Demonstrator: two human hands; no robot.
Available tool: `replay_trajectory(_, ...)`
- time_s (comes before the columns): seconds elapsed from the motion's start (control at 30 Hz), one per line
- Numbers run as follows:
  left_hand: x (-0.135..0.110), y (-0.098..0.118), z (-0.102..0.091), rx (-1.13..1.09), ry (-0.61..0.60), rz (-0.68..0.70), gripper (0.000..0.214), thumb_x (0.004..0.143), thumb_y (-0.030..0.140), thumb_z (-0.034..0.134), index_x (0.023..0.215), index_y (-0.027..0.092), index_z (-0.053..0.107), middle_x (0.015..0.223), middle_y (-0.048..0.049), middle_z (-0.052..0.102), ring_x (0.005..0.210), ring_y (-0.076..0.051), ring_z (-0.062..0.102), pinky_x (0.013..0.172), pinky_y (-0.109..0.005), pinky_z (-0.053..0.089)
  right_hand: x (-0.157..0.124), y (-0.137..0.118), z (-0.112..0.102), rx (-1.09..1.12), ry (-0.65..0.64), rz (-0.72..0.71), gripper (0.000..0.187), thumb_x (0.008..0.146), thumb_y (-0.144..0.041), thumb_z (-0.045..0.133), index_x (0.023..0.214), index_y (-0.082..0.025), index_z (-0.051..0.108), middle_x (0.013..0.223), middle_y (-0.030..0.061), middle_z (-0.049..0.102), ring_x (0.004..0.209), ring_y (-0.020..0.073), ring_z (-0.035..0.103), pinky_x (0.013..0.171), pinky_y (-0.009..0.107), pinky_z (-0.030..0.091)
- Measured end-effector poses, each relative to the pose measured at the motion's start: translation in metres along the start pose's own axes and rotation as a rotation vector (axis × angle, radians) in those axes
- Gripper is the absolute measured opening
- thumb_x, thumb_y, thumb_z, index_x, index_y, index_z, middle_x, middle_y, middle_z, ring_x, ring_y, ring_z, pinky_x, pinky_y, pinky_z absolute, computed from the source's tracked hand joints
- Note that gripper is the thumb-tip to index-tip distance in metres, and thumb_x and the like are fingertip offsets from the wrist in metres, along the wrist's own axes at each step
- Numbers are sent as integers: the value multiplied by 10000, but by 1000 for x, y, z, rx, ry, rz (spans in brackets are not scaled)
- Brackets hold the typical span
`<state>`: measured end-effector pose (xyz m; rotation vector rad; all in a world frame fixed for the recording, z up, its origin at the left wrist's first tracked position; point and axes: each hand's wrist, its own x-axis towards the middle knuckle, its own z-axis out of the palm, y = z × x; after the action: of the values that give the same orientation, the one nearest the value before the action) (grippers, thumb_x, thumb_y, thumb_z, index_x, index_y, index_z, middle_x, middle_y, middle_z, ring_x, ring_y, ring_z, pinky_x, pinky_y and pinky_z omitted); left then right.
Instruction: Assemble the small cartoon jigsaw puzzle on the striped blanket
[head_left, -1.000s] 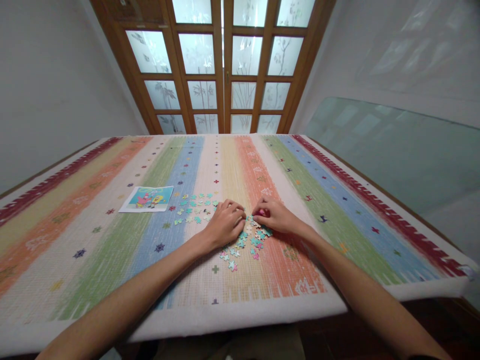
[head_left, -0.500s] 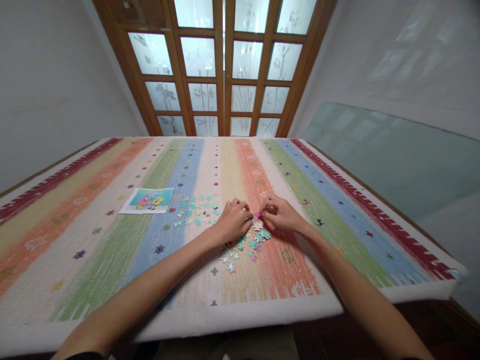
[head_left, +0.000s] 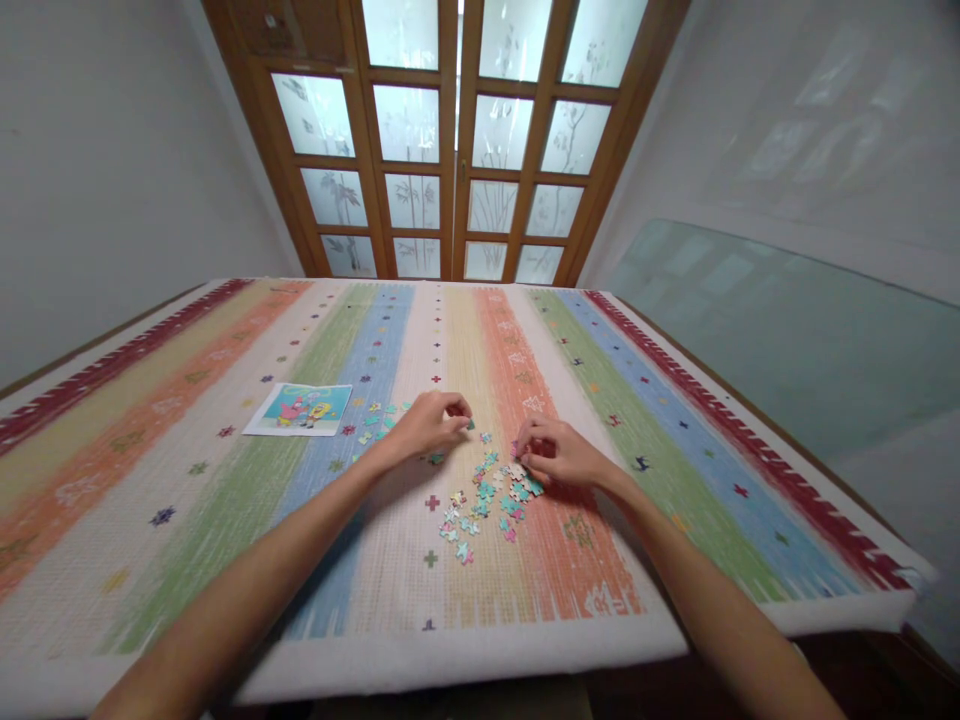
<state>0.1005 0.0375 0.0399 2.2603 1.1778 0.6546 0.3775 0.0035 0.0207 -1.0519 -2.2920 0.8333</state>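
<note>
While right hand [head_left: 559, 455] touches pieces [head_left: 487, 495], cartoon card [head_left: 300, 409]

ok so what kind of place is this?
Most likely a room in a home, not a workshop: wooden doors with frosted, etched glass panes, a striped woven cloth spread as the work surface, and loose jigsaw pieces near a cartoon picture.

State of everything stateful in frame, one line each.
loose pile: unjoined pieces, scattered flat
teal pieces: spread apart, flat
left hand: fingers curled at the teal pieces, grip unclear
right hand: fingertips at the loose pile's edge, grip unclear
picture card: flat, face up
doors: shut
striped cloth: spread flat
</note>
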Motion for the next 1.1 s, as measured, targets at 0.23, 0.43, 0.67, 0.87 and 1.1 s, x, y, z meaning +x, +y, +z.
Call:
replay_trajectory(0.23,2,-45,-40,121,58,-63,132,849,191,625,870,201,755,900,-48,778,865,-211,689,854,-345,510,-1,0,-1,30,-46,6,84,807,-153,667,816,-211,728,902,58,643,823,189,595,758,357,481)
replay_trajectory(0.43,15,-57,-32,201,58,-44,105,781,191,666,774,206,770,911,-83,757,959,-273,655,965,-435,468,-2,3,-1,12,-84,-24,99,805,-142,679,849,-206,739,907,62,643,834,190,594,760,354,479)
replay_trajectory(0.67,24,-66,-24,289,56,-8,108,806,215,675,788,193,780,945,-119,720,972,-292,618,992,-482,435,-4,1,0,-29,-160,-18,132,805,-157,717,911,-212,774,948,61,638,888,198,603,828,367,484)
replay_trajectory(0.87,20,-64,-21,335,79,28,120,865,232,653,853,184,762,962,-107,695,986,-285,581,968,-474,444,-3,2,0,-26,-184,-9,115,868,-250,727,950,-212,798,964,77,641,889,199,606,825,365,496)
replay_trajectory(1.1,-12,-30,-4,268,79,151,142,958,237,590,939,190,724,967,-84,699,987,-254,583,959,-439,467,-3,3,-3,26,-208,-18,129,906,-296,699,909,-218,801,872,71,691,796,185,603,746,347,486)
